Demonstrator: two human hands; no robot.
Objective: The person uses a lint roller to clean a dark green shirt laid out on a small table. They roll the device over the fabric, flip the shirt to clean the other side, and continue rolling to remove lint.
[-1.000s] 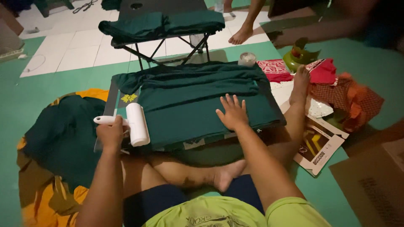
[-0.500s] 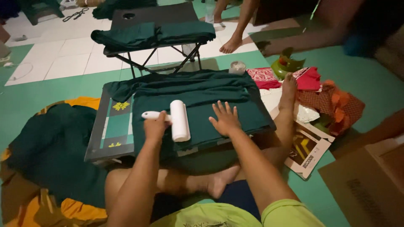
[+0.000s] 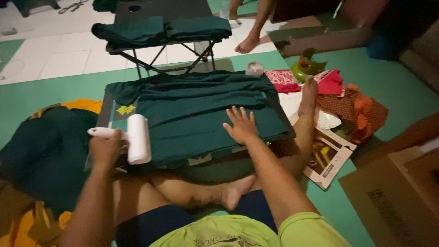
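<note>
A dark green garment (image 3: pixel 192 110) lies spread flat over a low board (image 3: pixel 107 114) on the floor in front of me. My left hand (image 3: pixel 104 148) grips the white handle of a lint roller (image 3: pixel 138 138), whose white roll rests on the garment's left edge. Fingers spread, my right hand (image 3: pixel 241 126) presses flat on the right part of the cloth. My crossed legs and bare foot (image 3: pixel 228 194) lie under the board's near edge.
A pile of dark green cloth (image 3: pixel 41 155) sits at left on orange fabric. A folding table (image 3: pixel 160 27) with folded green cloth stands behind. Red and orange cloths (image 3: pixel 347 100), a green cup, a jar and a printed box (image 3: pixel 327 160) lie at right. Another person's feet stand beyond.
My left hand has drawn the lint roller leftward across the garment to its left edge. The right hand stays pressed on the cloth's right side.
</note>
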